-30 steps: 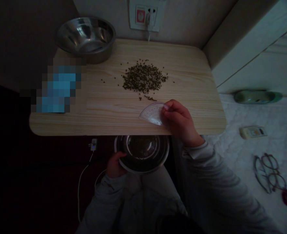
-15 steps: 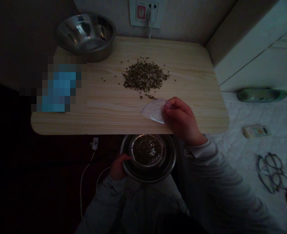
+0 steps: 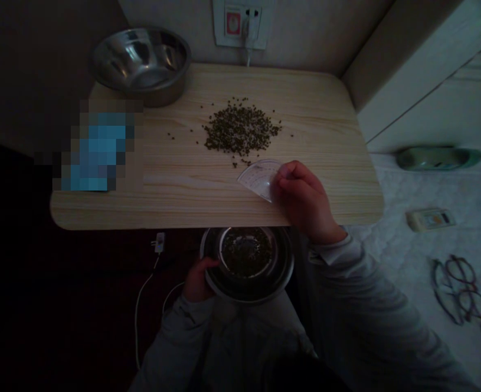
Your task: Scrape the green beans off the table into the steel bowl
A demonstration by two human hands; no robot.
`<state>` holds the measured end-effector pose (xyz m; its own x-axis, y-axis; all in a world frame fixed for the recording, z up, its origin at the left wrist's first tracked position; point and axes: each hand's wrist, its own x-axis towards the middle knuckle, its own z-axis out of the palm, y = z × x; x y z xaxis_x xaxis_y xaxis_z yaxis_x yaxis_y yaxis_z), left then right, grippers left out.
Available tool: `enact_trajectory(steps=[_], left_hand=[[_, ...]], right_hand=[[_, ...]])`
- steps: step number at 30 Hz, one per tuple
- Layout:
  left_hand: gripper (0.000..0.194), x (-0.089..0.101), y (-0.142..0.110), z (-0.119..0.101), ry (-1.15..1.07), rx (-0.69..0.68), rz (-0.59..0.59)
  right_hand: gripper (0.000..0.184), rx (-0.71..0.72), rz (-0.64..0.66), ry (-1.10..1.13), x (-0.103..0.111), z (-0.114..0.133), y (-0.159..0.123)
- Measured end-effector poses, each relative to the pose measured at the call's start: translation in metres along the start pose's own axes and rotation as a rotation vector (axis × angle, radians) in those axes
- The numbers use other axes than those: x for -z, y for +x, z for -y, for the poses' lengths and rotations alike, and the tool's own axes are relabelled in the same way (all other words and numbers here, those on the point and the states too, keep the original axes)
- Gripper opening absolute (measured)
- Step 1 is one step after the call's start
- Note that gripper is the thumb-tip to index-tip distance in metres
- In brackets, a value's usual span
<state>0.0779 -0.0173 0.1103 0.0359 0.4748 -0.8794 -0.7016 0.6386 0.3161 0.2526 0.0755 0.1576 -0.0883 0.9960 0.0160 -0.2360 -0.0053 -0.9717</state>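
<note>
My right hand (image 3: 303, 200) is pinching a clear, curved protractor (image 3: 256, 178), my left hand (image 3: 197, 280) gripping a round metal bowl (image 3: 246, 288).

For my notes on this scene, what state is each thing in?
Protractor: pinched in right hand
Lower bowl: gripped by left hand, seeds inside
Seed pile: loose, with strays around it
Upper bowl: upright
Wall plug: in socket
Adapter: unplugged, prongs exposed
White device: lying flat
Blue thing: blurred out, cannot tell
</note>
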Motion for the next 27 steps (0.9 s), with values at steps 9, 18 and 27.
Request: enact_trajectory(steps=[9,18,27], left_hand=[[0.027,0.006,0.001,0.001,0.064,0.070,0.000],[0.030,0.002,-0.011,-0.007,0.091,-0.023,-0.042],[0.020,0.020,0.003,-0.004,0.190,-0.003,-0.068]], right_hand=[[0.004,0.033,-0.099,-0.126,0.003,0.000,0.013],[0.009,0.193,-0.236,-0.438,0.029,-0.002,0.053],[0.007,0.230,-0.347,-0.729,0.035,0.004,0.044]])
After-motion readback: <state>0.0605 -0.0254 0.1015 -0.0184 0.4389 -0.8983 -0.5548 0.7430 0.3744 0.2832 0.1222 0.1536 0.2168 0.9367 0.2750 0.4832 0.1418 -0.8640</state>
